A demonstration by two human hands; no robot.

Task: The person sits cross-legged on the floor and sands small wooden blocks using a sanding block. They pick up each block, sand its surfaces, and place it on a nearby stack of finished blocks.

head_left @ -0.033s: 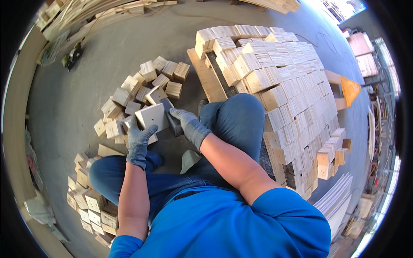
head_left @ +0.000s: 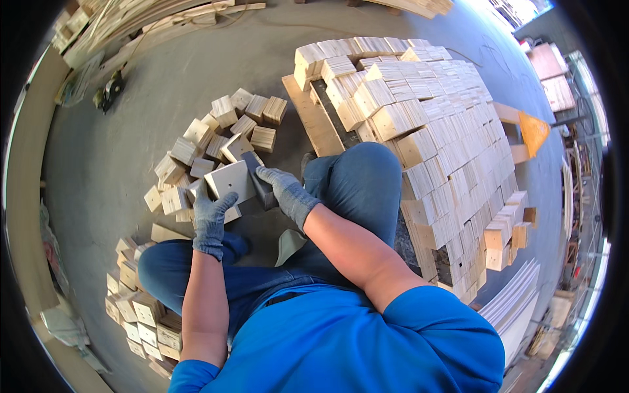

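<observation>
My left hand, in a grey knit glove, grips a pale wooden block by its near left edge. The block's square face, with a small dark hole in it, is turned up toward me. My right hand, gloved the same way, is closed round the near side of a dark grey rectangular block. That dark block is long and flat-sided, and it lies against the wooden block's right edge. The fingers' undersides are hidden. Just beyond both hands is a loose heap of similar wooden blocks.
At right, a large stack of wooden blocks stands on a pallet, close beside my right knee. Another pile of blocks is by my left leg. A dark power tool lies on the floor at far left. White boards lean lower right.
</observation>
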